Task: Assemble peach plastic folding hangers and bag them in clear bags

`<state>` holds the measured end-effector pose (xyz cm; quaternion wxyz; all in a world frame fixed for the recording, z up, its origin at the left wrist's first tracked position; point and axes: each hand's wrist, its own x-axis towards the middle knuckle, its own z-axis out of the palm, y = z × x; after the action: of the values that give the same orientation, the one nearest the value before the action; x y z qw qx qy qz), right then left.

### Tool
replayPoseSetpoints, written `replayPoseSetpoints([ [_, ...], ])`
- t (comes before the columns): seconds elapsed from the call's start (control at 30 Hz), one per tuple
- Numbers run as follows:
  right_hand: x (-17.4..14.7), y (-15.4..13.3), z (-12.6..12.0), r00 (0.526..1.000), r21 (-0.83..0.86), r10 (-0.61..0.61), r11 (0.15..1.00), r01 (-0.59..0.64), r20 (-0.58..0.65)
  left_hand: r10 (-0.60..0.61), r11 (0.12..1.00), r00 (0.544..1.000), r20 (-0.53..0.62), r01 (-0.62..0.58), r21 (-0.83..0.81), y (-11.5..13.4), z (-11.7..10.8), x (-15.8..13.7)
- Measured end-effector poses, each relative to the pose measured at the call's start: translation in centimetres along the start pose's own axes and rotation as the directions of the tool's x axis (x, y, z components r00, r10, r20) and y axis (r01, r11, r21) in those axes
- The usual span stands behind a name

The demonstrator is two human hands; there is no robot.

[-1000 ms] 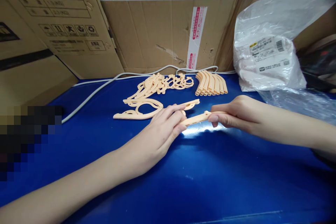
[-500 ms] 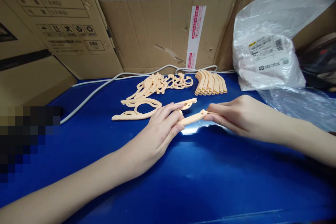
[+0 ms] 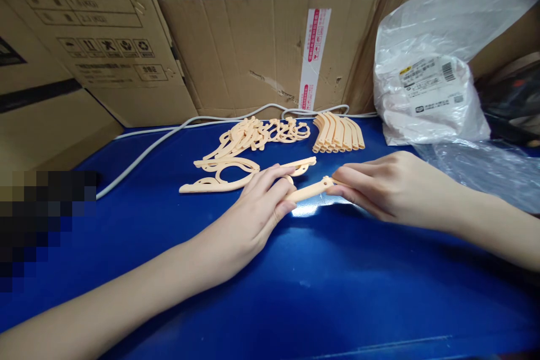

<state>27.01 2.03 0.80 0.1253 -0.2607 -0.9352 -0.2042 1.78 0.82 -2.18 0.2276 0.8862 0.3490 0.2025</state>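
Observation:
Between my two hands is a peach plastic hanger arm (image 3: pixel 311 189), slanting up to the right, with a small hole near its right end. My left hand (image 3: pixel 262 207) has its fingers wrapped round the arm's left part and hides that end. At the right end, my right hand (image 3: pixel 382 184) pinches a thin peach piece that meets the arm; most of this piece is covered by the fingers. Just beyond my left hand lie folding hangers (image 3: pixel 228 184) in the same peach plastic, partly hidden behind its knuckles.
Behind lie a heap of peach hanger parts (image 3: pixel 240 138), several ring-like hooks (image 3: pixel 291 131) and a stack of curved hollow arms (image 3: pixel 340 134). A white cable (image 3: pixel 143 163) runs along the cardboard boxes (image 3: pixel 236 56). A white plastic bag (image 3: pixel 430 101) stands at the right on the blue table (image 3: pixel 320 292).
My right hand has shifted very slightly at the joint. Both hands keep their grip, and the other parts lie as before.

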Motion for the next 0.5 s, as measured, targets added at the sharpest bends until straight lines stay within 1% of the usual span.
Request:
replayPoseSetpoints([
  [0.17,0.00,-0.11,-0.10,1.000,-0.065,-0.013,0.998,0.013,0.001,0.015,1.000,1.000,-0.002,-0.015,0.014,-0.06,0.04,0.00],
  [0.33,-0.04,-0.13,-0.20,0.999,-0.124,-0.042,0.992,0.038,-0.028,0.007,1.000,1.000,-0.002,-0.007,0.018,-0.22,0.18,-0.09],
  [0.5,-0.13,0.09,-0.03,0.998,-0.104,-0.068,0.992,0.066,-0.016,0.003,1.000,1.000,-0.007,-0.003,0.029,-0.27,0.27,-0.09],
])
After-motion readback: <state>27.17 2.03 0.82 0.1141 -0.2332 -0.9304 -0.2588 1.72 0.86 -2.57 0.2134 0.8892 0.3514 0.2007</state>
